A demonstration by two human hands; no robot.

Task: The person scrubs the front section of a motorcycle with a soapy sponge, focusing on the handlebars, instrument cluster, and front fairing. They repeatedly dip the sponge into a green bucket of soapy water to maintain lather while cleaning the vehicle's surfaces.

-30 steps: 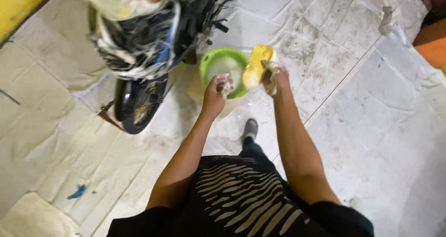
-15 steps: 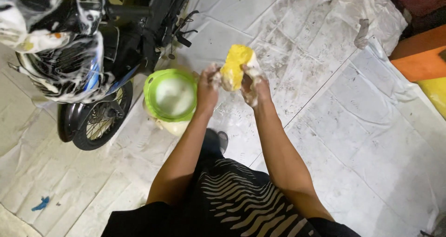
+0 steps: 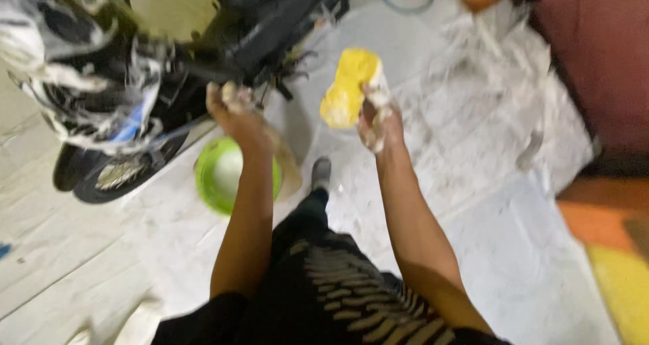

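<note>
My right hand (image 3: pixel 378 118) grips a yellow sponge (image 3: pixel 348 88), foamy and held up in front of me. My left hand (image 3: pixel 233 108) is raised beside it, soapy, fingers loosely apart, holding nothing and close to the dark motorcycle (image 3: pixel 176 68). The motorcycle stands at the upper left, streaked with white suds, its front wheel (image 3: pixel 111 173) near the floor. A green bucket (image 3: pixel 216 183) with pale soapy water sits on the floor below my left forearm. The picture is blurred by motion.
The floor is pale tile (image 3: pixel 487 203) smeared with foam. A dark red object (image 3: pixel 602 61) rises at the right, with an orange and yellow surface (image 3: pixel 608 250) below it. My shoe (image 3: pixel 321 173) shows between my arms.
Both hands have risen away from the bucket and moved apart; the left let go of the sponge. The view swung, so the motorcycle looks closer and the bucket lies lower.
</note>
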